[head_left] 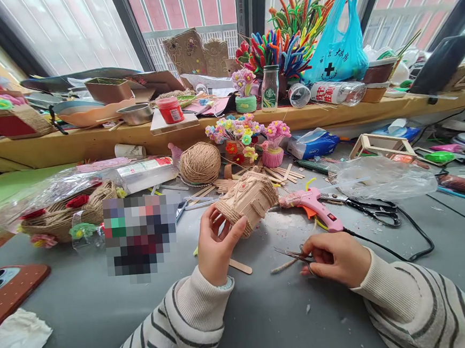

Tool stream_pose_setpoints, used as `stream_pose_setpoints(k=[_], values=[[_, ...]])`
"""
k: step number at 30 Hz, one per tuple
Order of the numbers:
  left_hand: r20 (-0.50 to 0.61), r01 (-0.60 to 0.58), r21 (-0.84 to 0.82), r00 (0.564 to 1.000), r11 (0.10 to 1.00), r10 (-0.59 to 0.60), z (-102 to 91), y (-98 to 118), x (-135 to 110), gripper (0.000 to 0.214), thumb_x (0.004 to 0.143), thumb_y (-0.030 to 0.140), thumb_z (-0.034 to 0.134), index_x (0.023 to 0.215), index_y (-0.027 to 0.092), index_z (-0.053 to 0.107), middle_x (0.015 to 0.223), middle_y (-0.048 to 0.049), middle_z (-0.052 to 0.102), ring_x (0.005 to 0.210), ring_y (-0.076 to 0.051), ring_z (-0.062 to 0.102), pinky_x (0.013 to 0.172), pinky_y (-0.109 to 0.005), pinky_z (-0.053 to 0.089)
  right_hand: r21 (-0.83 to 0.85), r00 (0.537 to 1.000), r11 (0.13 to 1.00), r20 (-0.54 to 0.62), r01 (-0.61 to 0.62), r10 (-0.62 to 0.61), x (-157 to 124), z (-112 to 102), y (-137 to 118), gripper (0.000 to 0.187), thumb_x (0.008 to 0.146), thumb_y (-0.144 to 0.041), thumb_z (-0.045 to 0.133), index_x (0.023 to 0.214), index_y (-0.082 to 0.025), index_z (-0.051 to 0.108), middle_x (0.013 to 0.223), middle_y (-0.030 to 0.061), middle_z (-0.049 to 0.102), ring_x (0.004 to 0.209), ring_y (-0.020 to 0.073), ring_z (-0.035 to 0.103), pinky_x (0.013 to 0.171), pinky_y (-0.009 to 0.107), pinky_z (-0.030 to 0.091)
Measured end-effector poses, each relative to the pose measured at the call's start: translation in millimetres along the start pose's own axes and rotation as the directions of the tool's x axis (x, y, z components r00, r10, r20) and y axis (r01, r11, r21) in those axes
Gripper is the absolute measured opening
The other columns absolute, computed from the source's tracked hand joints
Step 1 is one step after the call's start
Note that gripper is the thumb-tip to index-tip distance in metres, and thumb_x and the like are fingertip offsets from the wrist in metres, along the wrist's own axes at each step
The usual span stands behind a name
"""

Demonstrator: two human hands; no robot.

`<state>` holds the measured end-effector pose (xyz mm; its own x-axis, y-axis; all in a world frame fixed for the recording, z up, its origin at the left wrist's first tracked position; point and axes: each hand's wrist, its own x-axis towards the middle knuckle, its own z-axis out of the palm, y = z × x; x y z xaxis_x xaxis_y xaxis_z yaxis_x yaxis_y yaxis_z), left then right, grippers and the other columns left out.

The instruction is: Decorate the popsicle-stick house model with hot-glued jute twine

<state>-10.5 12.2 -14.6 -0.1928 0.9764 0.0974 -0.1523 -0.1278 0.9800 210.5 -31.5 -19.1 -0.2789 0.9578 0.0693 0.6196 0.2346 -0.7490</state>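
My left hand [219, 245] grips a small craft pot [248, 199] made of wooden sticks, with twine wound round both rims. The pot is tilted on its side above the table. In my right hand [335, 257] is a small pair of scissors [293, 254], its blades pointing left and slightly apart. A short length of twine [284, 266] lies by the scissors, under the blades; whether my fingers touch it I cannot tell. One loose wooden craft stick [240, 266] lies on the table just below the pot.
A pink glue gun [319, 207] lies behind my right hand, its black cord curving right. Black-handled scissors [374, 211] rest beside it. Behind the pot are a ball of twine [200, 164] and pipe-cleaner flowers [237, 136]. A phone [16, 290] lies at the left edge.
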Motion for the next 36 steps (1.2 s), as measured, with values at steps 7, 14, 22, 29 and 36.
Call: stream_pose_setpoints(k=[7, 14, 22, 29, 36], values=[[0.05, -0.166, 0.113, 0.986, 0.98, 0.162, 1.3, 3, -8, 0.065, 0.058, 0.039, 0.076, 0.113, 0.023, 0.044, 0.117, -0.0104, 0.054, 0.113, -0.025, 0.052, 0.096, -0.043, 0.044, -0.053, 0.995, 0.998, -0.095, 0.034, -0.039, 3, 3, 13, 0.009, 0.066, -0.03, 0.065, 0.068, -0.021, 0.064, 0.048, -0.0018, 0.053, 0.041, 0.0094, 0.041, 0.042, 0.026, 0.035], [0.113, -0.237, 0.186, 0.969, 0.954, 0.219, 1.5, 5, -13, 0.066, 0.061, 0.036, 0.075, 0.117, 0.022, 0.041, 0.119, -0.0115, 0.053, 0.115, -0.026, 0.051, 0.097, -0.043, 0.044, 0.037, 0.967, 0.995, -0.235, -0.091, 0.097, 4, -2, 15, 0.011, 0.067, -0.032, 0.063, 0.07, -0.022, 0.064, 0.047, -0.0035, 0.056, 0.038, 0.01, 0.048, 0.046, 0.027, 0.043], [0.083, -0.186, 0.109, 0.981, 0.977, 0.177, 1.0, 5, -11, 0.065, 0.061, 0.038, 0.075, 0.115, 0.023, 0.043, 0.119, -0.0114, 0.053, 0.115, -0.026, 0.051, 0.099, -0.045, 0.041, 0.43, 0.94, 0.873, -0.133, -0.231, 0.313, 4, 9, 2, 0.035, 0.065, -0.048, 0.067, 0.084, -0.019, 0.063, 0.061, 0.0008, 0.063, 0.046, 0.0141, 0.06, 0.045, 0.028, 0.054], [0.011, -0.234, 0.021, 0.972, 0.972, 0.233, 0.8, 6, -11, 0.064, 0.062, 0.034, 0.076, 0.115, 0.022, 0.043, 0.118, -0.0104, 0.055, 0.111, -0.024, 0.053, 0.097, -0.041, 0.041, 0.351, 0.947, 0.934, -0.27, -0.072, 0.174, 6, 6, 0, 0.033, 0.07, -0.048, 0.063, 0.085, -0.019, 0.065, 0.064, 0.0008, 0.062, 0.045, 0.0105, 0.055, 0.044, 0.025, 0.051], [0.013, -0.186, -0.014, 0.982, 0.982, 0.186, 1.2, 7, -12, 0.065, 0.06, 0.034, 0.077, 0.114, 0.021, 0.043, 0.119, -0.0103, 0.054, 0.112, -0.023, 0.051, 0.096, -0.039, 0.042, -0.255, 0.844, 0.948, -0.535, -0.193, 0.028, 12, -34, 27, 0.042, 0.083, -0.053, 0.041, 0.082, -0.018, 0.065, 0.079, 0.0073, 0.064, 0.066, 0.0173, 0.057, 0.062, 0.03, 0.046]])
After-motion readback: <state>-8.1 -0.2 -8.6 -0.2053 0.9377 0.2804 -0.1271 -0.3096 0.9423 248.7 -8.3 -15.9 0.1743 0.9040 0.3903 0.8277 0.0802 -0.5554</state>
